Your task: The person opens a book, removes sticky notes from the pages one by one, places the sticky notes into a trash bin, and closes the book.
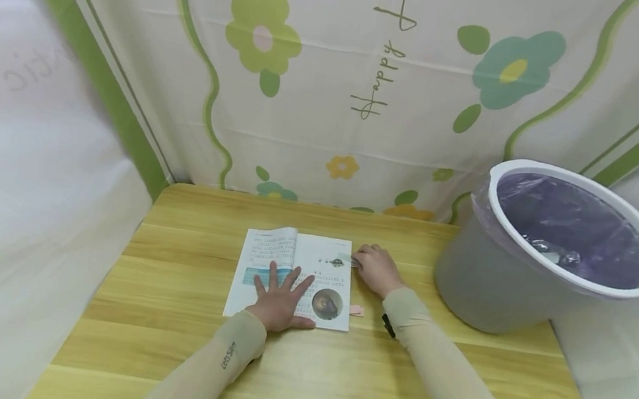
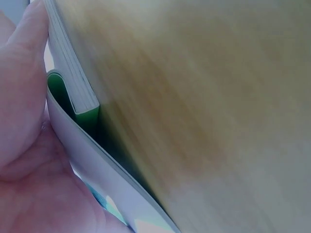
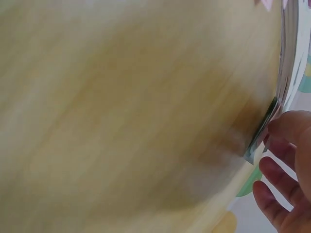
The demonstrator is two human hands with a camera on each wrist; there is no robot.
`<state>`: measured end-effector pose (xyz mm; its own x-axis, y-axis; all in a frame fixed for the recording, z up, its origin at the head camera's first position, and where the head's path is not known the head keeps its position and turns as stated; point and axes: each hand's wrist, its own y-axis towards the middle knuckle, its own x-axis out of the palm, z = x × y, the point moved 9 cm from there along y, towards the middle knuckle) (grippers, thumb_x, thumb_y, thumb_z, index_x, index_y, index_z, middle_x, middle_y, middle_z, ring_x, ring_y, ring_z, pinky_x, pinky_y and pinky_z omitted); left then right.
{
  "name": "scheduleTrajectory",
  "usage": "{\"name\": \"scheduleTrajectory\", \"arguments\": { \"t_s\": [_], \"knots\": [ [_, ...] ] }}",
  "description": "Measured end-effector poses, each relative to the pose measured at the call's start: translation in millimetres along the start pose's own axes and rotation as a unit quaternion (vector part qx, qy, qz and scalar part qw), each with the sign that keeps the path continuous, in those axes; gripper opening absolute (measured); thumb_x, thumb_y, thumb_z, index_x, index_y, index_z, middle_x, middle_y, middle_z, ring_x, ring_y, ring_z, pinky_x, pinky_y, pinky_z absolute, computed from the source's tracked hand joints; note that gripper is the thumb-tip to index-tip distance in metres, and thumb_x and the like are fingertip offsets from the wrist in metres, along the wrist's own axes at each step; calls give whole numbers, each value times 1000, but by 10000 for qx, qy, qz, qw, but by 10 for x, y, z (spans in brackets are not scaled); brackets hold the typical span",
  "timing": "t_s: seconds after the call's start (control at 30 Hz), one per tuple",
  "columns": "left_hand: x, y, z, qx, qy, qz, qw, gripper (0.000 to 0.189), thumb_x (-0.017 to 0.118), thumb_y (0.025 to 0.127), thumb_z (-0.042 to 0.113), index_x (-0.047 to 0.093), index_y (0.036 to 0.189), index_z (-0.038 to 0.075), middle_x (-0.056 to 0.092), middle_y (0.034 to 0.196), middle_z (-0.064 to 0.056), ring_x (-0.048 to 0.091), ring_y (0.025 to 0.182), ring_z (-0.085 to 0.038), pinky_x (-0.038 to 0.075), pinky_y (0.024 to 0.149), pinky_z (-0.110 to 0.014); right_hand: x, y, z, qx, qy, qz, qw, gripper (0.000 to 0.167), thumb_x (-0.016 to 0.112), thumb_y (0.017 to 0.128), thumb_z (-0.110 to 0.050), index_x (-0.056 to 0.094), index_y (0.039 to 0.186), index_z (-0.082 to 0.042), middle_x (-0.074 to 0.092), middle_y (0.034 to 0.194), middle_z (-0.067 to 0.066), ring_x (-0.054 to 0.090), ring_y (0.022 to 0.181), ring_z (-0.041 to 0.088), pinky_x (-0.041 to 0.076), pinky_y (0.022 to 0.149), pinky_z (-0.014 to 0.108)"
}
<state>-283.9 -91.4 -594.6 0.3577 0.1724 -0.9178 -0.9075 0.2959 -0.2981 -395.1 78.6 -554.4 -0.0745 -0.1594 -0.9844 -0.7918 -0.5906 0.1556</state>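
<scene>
An open book (image 1: pixel 313 247) lies on the wooden table, with printed text, a turtle picture and a round photo. My left hand (image 1: pixel 278 304) lies across its lower middle, fingers spread and straight over both pages. From the left wrist, the book's page block (image 2: pixel 73 68) and folded green-lined cover show beside the palm. At the upper right edge of the book, my right hand (image 1: pixel 378 270) pinches a thin dark greenish strip (image 3: pixel 261 130) between thumb and finger; its other fingers are loosely bent. Lower on that edge, a pink tab (image 1: pixel 356 310) sticks out.
A grey bin (image 1: pixel 480 279) with a white rim and a purple-tinted plastic liner stands on the right, some clear crumpled items inside. Flowered curtains (image 1: pixel 305 124) hang behind and along both sides of the table (image 1: pixel 188 243).
</scene>
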Motion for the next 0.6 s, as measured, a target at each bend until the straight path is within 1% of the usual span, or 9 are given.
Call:
{"name": "scheduleTrajectory", "arguments": {
  "t_s": [0.13,0.23,0.4,0.6],
  "knots": [
    [-30,-19,25,22,28,-7,10000,102,58,79,76,16,160,30,7,166,-10,-12,139,-61,5,99,-83,-27,7,-11,-134,-89,27,9999,21,67,90,-7,75,110,-7,70,108,9,63,99,28,52,87,43],
    [-40,-28,38,32,55,-1,10000,102,58,79,76,16,160,30,7,165,-9,-11,139,-61,6,99,-83,-49,12,4,-145,-84,56,9998,19,70,91,-9,76,109,-8,71,107,8,64,97,27,53,86,42],
    [-16,-17,26,-14,39,-44,10000,103,57,78,78,14,160,32,6,166,-9,-14,139,-60,5,99,-83,-94,15,58,-55,131,146,9998,14,71,93,-17,78,102,-10,72,102,5,65,95,26,53,85,42],
    [18,3,8,-45,10,-60,10000,105,58,77,79,14,160,33,4,166,-8,-16,139,-59,3,98,-83,-117,7,108,55,373,169,9991,15,69,94,-19,79,101,-10,72,101,5,65,96,26,52,87,44]
  ]
}}
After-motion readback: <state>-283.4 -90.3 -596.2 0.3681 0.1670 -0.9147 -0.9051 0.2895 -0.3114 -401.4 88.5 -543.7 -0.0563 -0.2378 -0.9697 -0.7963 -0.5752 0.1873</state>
